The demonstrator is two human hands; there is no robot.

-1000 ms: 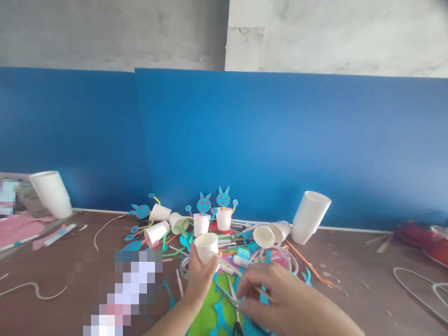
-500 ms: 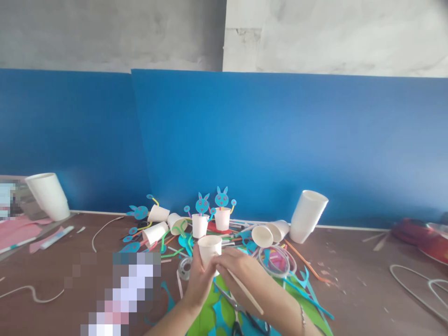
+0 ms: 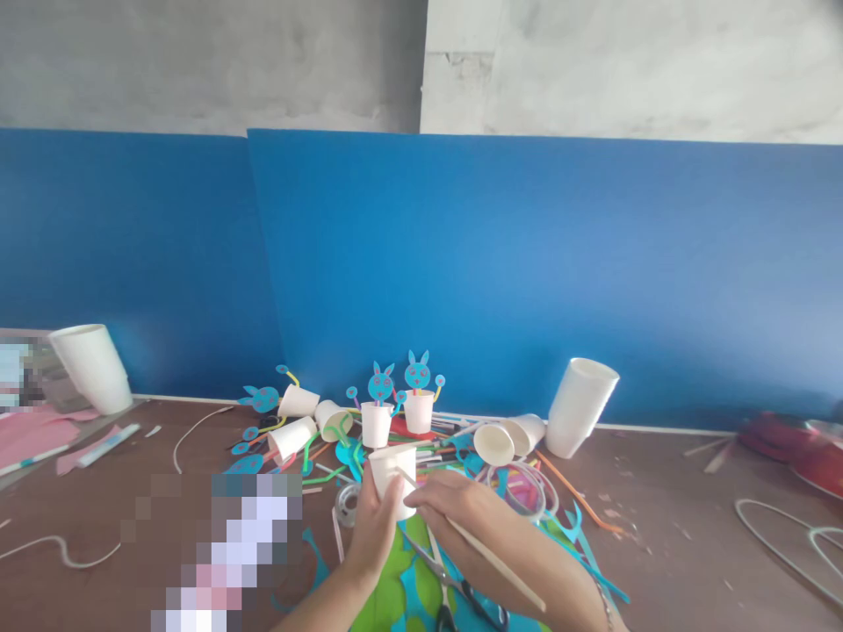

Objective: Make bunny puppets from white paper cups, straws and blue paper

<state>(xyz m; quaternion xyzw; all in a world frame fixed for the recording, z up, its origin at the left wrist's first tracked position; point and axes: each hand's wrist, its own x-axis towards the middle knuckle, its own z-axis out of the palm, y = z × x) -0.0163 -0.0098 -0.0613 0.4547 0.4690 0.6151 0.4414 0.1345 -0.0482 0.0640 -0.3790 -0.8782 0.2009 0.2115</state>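
Cluttered brown tabletop [image 3: 659, 562], both grips full

Over bright green paper [image 3: 388, 597], the left hand [image 3: 374, 535] and right hand [image 3: 454, 502] are closed: the left around a round white paper cup [image 3: 385, 471], mouth upward; the right on a slender pale stick [image 3: 500, 566], tip near the cup's wall.
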